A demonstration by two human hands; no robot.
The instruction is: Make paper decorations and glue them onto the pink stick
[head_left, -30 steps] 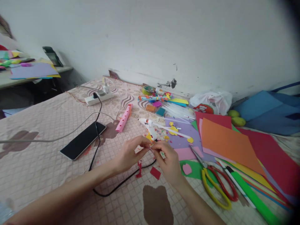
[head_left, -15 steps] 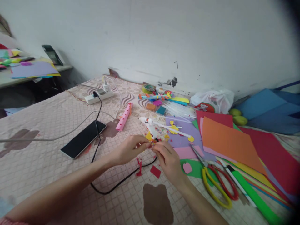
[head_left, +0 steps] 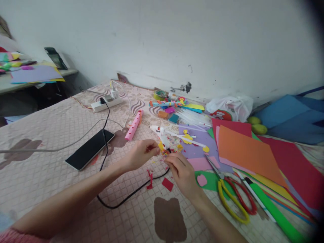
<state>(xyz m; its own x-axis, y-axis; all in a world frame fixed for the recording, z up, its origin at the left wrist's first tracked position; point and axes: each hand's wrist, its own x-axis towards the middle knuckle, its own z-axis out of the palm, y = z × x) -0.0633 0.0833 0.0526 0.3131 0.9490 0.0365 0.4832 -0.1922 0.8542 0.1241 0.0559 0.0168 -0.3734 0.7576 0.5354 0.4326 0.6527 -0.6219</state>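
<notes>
My left hand [head_left: 142,154] hovers over the table with thumb and fingers pinched together; anything between them is too small to name. Just right of it, my right hand [head_left: 184,172] is closed in a pinch too, and its fingertips hide what they hold. Beyond the fingers lies a white glue gun [head_left: 163,137] with a glue stick in its back. Tiny paper scraps [head_left: 165,153] are scattered by its handle. A red paper square [head_left: 167,184] and red offcuts [head_left: 151,180] rest below the hands.
Left are a black phone [head_left: 89,150], a power strip [head_left: 106,104] and a pink paper roll [head_left: 134,125]. The glue gun's black cord [head_left: 134,195] loops under my left arm. Scissors [head_left: 234,202], a green cutter [head_left: 275,206] and coloured sheets [head_left: 249,152] lie right.
My left hand has drawn slightly up and left, so the gap between the two hands is wider. My right hand has stayed nearly in place.
</notes>
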